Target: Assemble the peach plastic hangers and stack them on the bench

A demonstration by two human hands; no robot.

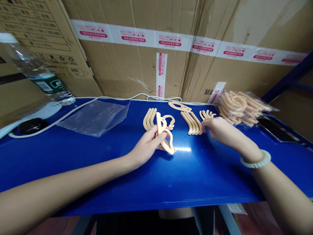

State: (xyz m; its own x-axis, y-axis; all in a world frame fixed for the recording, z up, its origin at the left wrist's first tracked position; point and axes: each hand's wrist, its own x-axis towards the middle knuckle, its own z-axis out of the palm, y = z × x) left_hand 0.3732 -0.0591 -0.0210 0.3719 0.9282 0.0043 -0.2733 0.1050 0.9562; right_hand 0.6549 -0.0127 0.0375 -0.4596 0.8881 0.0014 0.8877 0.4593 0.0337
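My left hand (151, 140) is closed around a partly assembled beige plastic folding hanger (168, 145), made of curved arms joined at the lower end. It is raised a little over the blue table. My right hand (215, 129), with a beaded bracelet on its wrist, has its fingers pinched together at the right end of a row of long curved hanger arms (189, 123). Whatever lies between those fingertips is hidden. Just behind them are several short curved pieces (207, 114). Another group of curved arms (149, 119) and a hanger hook (168, 120) lie beyond my left hand.
A flattened hanger (179, 106) lies at the back. To the right are a bag of beige parts (241, 106) and a phone (277, 130). An empty plastic bag (95, 116), white cable (80, 115), black mouse-like object (32, 125) and water bottle (46, 75) are left. Cardboard boxes (127, 65) stand behind.
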